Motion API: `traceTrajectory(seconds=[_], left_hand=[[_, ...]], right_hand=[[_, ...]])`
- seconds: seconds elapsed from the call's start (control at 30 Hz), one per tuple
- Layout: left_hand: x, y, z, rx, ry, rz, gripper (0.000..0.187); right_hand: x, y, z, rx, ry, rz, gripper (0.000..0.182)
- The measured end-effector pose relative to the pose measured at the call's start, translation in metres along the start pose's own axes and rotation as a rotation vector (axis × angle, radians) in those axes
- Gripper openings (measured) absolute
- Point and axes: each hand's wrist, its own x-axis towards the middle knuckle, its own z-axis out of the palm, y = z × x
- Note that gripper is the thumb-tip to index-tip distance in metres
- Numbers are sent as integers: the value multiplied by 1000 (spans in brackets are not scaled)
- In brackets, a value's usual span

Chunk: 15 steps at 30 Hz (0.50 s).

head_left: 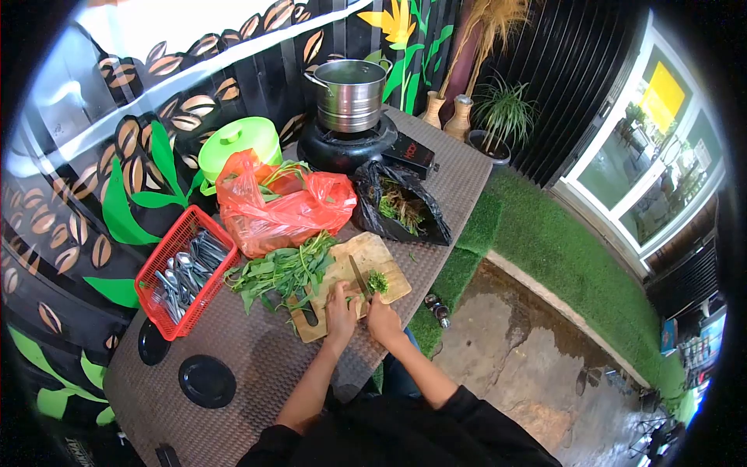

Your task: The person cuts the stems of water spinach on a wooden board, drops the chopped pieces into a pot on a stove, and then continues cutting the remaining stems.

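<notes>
My right hand (383, 321) grips a kitchen knife (357, 272), its blade pointing away from me over the wooden cutting board (389, 268). To the right of the blade lies a small heap of chopped greens (377, 282). My left hand (340, 317) rests on the board just left of the knife, fingers closed, with a bit of green showing at the fingertips. A pile of leafy greens (282, 272) covers the board's left edge and spills onto the table.
Behind the board sit a red plastic bag (280, 214) and a black bag (397, 206) holding greens. A steel pot (349, 101) stands on a stove (342, 148). A red basket (204, 292) of cutlery, a green lidded pot (249, 144) and black plates (207, 381) are leftward.
</notes>
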Motion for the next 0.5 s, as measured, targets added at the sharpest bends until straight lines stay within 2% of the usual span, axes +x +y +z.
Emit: traceTrajectory(seconds=[0.03,0.1,0.2,0.23,0.3,0.37,0.5], left_hand=[[-1,-4,1,22,-22,-4,31],[0,-7,1,45,-43,-9,30],[0,-6,2,-8,-28,12,26],[1,-8,3,-10,-48,-7,25],[0,-11,4,-11,-70,-25,25],[-1,-12,5,99,-16,82,24],[-2,-7,1,-31,-25,17,24]], right_hand=[[-6,-4,-1,1,0,-3,26],[-19,-13,1,46,-92,160,30],[-10,-15,7,62,-94,138,30],[-1,-11,6,94,-32,81,31],[11,-5,-3,97,-72,64,30],[11,-6,-13,87,-101,34,30],[-15,-12,11,51,-20,123,30]])
